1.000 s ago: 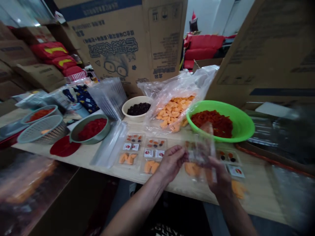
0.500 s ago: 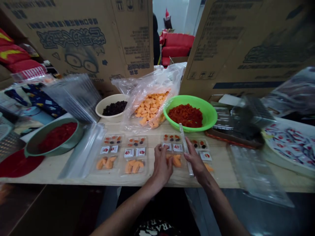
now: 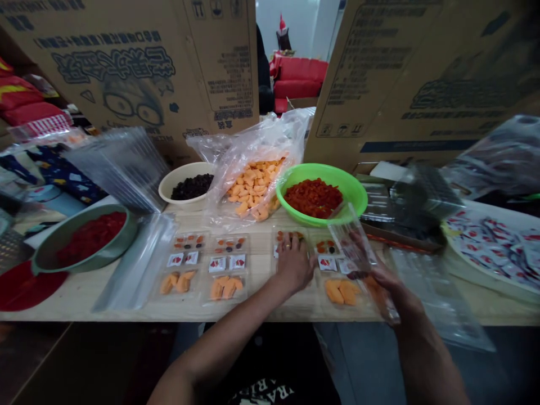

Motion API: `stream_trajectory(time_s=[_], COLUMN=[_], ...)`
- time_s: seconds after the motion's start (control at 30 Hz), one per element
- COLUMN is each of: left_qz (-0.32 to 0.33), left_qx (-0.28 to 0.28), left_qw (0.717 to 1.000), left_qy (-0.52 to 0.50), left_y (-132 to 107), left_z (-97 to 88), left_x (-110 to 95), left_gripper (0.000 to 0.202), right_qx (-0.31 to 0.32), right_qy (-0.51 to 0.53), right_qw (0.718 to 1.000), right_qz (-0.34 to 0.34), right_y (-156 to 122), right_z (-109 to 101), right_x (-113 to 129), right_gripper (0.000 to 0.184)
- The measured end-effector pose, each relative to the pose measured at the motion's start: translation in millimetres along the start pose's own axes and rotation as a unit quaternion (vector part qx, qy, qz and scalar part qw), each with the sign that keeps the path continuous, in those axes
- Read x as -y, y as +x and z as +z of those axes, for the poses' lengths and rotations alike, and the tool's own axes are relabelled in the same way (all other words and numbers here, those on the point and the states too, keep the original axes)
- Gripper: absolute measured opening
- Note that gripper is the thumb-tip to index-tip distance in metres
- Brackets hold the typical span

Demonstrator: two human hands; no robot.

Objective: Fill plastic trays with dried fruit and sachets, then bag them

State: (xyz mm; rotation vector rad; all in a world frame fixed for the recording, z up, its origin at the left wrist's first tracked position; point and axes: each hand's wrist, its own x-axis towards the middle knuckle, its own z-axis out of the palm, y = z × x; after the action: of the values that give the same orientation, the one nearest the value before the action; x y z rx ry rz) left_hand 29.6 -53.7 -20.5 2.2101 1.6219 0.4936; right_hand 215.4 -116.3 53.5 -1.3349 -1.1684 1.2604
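Observation:
My left hand (image 3: 293,264) lies flat on a clear compartment tray (image 3: 295,259) holding dark berries, orange pieces and red-and-white sachets. My right hand (image 3: 382,278) grips a clear plastic sleeve (image 3: 354,253), which tilts up and is blurred by motion. Just below that sleeve, a tray with orange slices (image 3: 341,292) sits on the wooden table (image 3: 76,298). Two more filled trays (image 3: 211,267) lie to the left of my left hand.
Behind the trays stand a green bowl of red pieces (image 3: 320,171), a white bowl of dark berries (image 3: 185,174) and a plastic bag of orange pieces (image 3: 253,185). A stack of clear trays (image 3: 120,169) and large cartons (image 3: 126,67) rise behind them.
My right hand has swung the clear sleeve outward to the right and tilted it. My left hand has moved from the orange slices onto the upper part of the tray. The view has shifted slightly.

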Motion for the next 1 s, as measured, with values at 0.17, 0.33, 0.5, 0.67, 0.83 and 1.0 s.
stream_trajectory(time_s=[0.17, 0.33, 0.5, 0.67, 0.83, 1.0], left_qz=[-0.051, -0.070, -0.178, -0.207, -0.187, -0.127], left_qx=[-0.027, -0.017, 0.006, -0.002, -0.007, 0.040], left_qw=[0.996, 0.832, 0.572, 0.545, 0.581, 0.656], left_qy=[-0.069, -0.550, -0.800, -0.813, -0.792, -0.743], left_y=[-13, -42, -59, -53, -52, -55], left_z=[-14.4, -65.7, -86.1, -85.6, -88.7, -96.2], left_x=[19, 2, -25, -27, -28, -19], left_gripper=[0.053, 0.034, 0.033, 0.037, 0.033, 0.027], right_qx=[0.004, 0.074, 0.134, 0.138, 0.130, 0.125], right_qy=[0.041, 0.060, 0.108, 0.143, 0.134, 0.094], right_qw=[0.999, 0.993, 0.982, 0.977, 0.979, 0.982], right_qz=[-0.006, -0.066, -0.081, -0.079, -0.081, -0.107], right_y=[0, -7, -16, -18, -14, -12], right_z=[13, 71, 107, 105, 107, 105], right_x=[-10, -9, -6, -14, -15, 0], right_gripper=[0.086, 0.075, 0.069, 0.067, 0.062, 0.066])
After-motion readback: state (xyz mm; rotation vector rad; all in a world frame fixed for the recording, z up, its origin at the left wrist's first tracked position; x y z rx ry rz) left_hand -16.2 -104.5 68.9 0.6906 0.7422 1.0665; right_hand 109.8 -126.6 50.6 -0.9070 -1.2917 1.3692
